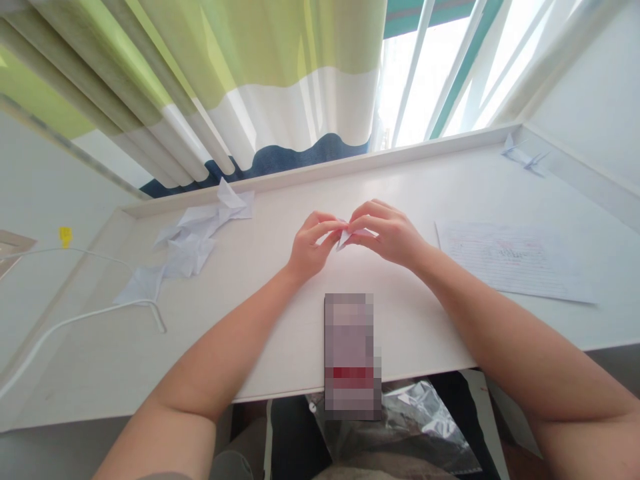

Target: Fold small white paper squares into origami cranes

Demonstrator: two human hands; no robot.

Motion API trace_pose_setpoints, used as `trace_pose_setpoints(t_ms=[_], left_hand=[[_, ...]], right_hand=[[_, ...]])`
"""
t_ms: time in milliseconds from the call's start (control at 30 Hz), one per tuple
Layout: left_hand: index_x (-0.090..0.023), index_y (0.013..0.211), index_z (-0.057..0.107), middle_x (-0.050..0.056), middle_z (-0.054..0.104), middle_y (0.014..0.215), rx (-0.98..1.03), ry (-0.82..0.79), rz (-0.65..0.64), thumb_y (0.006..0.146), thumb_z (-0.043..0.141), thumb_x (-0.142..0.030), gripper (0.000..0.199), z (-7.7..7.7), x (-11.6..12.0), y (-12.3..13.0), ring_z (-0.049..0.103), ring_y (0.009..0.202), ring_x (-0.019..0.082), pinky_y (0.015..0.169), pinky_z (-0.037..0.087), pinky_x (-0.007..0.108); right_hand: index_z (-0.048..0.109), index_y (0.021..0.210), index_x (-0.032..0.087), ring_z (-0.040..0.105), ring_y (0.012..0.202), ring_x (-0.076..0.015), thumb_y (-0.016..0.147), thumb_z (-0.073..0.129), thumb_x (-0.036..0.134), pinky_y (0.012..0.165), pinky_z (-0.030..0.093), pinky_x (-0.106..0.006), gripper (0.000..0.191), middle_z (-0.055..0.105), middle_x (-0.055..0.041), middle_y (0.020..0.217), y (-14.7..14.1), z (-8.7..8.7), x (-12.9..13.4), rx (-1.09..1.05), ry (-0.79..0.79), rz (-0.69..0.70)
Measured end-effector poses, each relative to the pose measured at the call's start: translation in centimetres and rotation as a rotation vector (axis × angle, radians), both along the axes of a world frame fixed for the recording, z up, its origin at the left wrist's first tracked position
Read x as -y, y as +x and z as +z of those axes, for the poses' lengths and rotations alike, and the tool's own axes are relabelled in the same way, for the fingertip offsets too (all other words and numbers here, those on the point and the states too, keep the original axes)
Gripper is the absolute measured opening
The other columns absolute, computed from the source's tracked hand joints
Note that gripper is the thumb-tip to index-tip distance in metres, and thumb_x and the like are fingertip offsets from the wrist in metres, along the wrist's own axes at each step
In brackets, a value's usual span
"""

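Observation:
Between my two hands, just above the middle of the white desk, is a small piece of folded white paper (343, 239). My left hand (314, 245) pinches its left side between thumb and fingers. From the other side, my right hand (386, 230) grips it with thumb and fingertips, and the fingers hide much of its shape. The fingertips of both hands nearly meet at the fold. Below them, at the desk's front edge, lies a phone-shaped thing (350, 340) blurred into blocks.
Folded white paper pieces (193, 230) lie in a heap at the left. Small folded paper figures (525, 157) stand in the far right corner. A written sheet (515, 260) lies right of my hands. White cable (100, 313) crosses the left side. Curtains (280, 80) hang behind the desk's raised back edge.

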State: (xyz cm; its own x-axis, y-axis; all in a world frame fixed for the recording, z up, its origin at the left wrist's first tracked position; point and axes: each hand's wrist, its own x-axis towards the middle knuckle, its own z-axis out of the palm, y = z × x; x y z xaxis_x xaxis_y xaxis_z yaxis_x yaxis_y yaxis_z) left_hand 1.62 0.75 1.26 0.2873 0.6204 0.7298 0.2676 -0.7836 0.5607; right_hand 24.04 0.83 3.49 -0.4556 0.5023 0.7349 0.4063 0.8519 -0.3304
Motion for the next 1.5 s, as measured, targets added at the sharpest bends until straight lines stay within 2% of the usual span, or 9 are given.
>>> trace_pose_setpoints(t_ms=[100, 267, 433, 633, 867, 1000, 1133, 1333, 1500], left_hand=[[-0.028, 0.112, 0.08, 0.004, 0.077, 0.107, -0.002, -0.022, 0.004, 0.109, 0.067, -0.036, 0.015, 0.0, 0.04, 0.03, 0.073, 0.099, 0.016, 0.082, 0.06, 0.03], [-0.028, 0.117, 0.08, 0.004, 0.08, 0.108, 0.014, -0.071, -0.016, 0.112, 0.062, -0.032, 0.02, 0.09, 0.2, 0.1, 0.073, 0.099, 0.016, 0.085, 0.059, 0.032], [-0.03, 0.115, 0.083, 0.003, 0.078, 0.101, 0.047, -0.059, -0.069, 0.11, 0.065, -0.038, 0.02, 0.2, 0.11, 0.01, 0.072, 0.093, 0.015, 0.082, 0.059, 0.032], [-0.028, 0.105, 0.082, 0.003, 0.074, 0.097, 0.018, -0.076, -0.062, 0.106, 0.07, -0.049, 0.023, 0.17, -0.06, 0.02, 0.069, 0.088, 0.015, 0.076, 0.057, 0.031], [-0.025, 0.105, 0.075, 0.002, 0.072, 0.093, -0.024, -0.067, -0.024, 0.11, 0.064, -0.048, 0.026, -0.02, -0.21, -0.1, 0.066, 0.083, 0.014, 0.075, 0.054, 0.03], [-0.027, 0.104, 0.074, 0.002, 0.07, 0.091, -0.016, -0.05, 0.012, 0.11, 0.062, -0.047, 0.025, 0.06, -0.33, -0.26, 0.064, 0.087, 0.017, 0.078, 0.054, 0.032], [-0.026, 0.106, 0.071, 0.003, 0.073, 0.1, 0.021, -0.133, -0.032, 0.109, 0.064, -0.049, 0.024, 0.06, -0.21, -0.09, 0.067, 0.095, 0.018, 0.08, 0.055, 0.033], [-0.025, 0.106, 0.069, 0.005, 0.075, 0.106, 0.038, -0.216, -0.053, 0.109, 0.063, -0.051, 0.027, -0.15, 0.04, 0.12, 0.07, 0.099, 0.019, 0.085, 0.056, 0.035], [-0.027, 0.108, 0.071, 0.005, 0.074, 0.107, 0.02, -0.185, -0.059, 0.107, 0.067, -0.05, 0.022, -0.18, -0.11, 0.12, 0.067, 0.1, 0.019, 0.082, 0.055, 0.034]], right_hand=[[0.075, 0.096, 0.029, 0.066, 0.088, -0.021, 0.106, 0.072, 0.036, 0.079, 0.055, -0.038, 0.013, 0.074, -0.0033, 0.097, 0.04, 0.16, 0.09, -0.013, 0.009, -0.001], [0.076, 0.097, 0.029, 0.069, 0.088, -0.02, 0.105, 0.074, 0.035, 0.078, 0.056, -0.038, 0.011, 0.074, -0.0023, 0.095, -0.09, 0.21, 0.22, -0.106, 0.002, 0.038], [0.078, 0.097, 0.029, 0.07, 0.084, -0.0184, 0.102, 0.078, 0.042, 0.074, 0.057, -0.036, 0.014, 0.073, -0.0018, 0.094, -0.38, 0.17, 0.57, -0.195, -0.15, 0.079], [0.079, 0.09, 0.027, 0.068, 0.08, -0.0184, 0.095, 0.084, 0.052, 0.075, 0.057, -0.037, 0.026, 0.073, -0.002, 0.088, -0.74, 0.14, 0.86, -0.273, -0.322, 0.074], [0.082, 0.095, 0.03, 0.069, 0.088, -0.021, 0.098, 0.082, 0.05, 0.082, 0.059, -0.042, 0.02, 0.074, -0.0026, 0.094, -0.44, 0.3, 0.51, -0.256, -0.293, 0.056], [0.083, 0.101, 0.032, 0.069, 0.091, -0.0217, 0.101, 0.077, 0.044, 0.086, 0.059, -0.043, 0.013, 0.074, -0.0028, 0.096, -0.06, 0.4, 0.27, -0.252, -0.276, 0.087], [0.085, 0.104, 0.032, 0.07, 0.09, -0.0206, 0.106, 0.07, 0.041, 0.084, 0.058, -0.041, 0.017, 0.075, -0.0034, 0.098, 0.02, 0.38, 0.27, -0.249, -0.381, 0.093], [0.086, 0.101, 0.031, 0.07, 0.087, -0.0202, 0.099, 0.078, 0.042, 0.084, 0.057, -0.042, 0.013, 0.075, -0.0029, 0.096, 0.02, 0.13, 0.34, -0.234, -0.495, 0.076], [0.084, 0.098, 0.03, 0.069, 0.087, -0.0206, 0.099, 0.077, 0.042, 0.085, 0.057, -0.041, 0.015, 0.075, -0.003, 0.094, 0.02, 0.33, 0.41, -0.23, -0.443, 0.074]])
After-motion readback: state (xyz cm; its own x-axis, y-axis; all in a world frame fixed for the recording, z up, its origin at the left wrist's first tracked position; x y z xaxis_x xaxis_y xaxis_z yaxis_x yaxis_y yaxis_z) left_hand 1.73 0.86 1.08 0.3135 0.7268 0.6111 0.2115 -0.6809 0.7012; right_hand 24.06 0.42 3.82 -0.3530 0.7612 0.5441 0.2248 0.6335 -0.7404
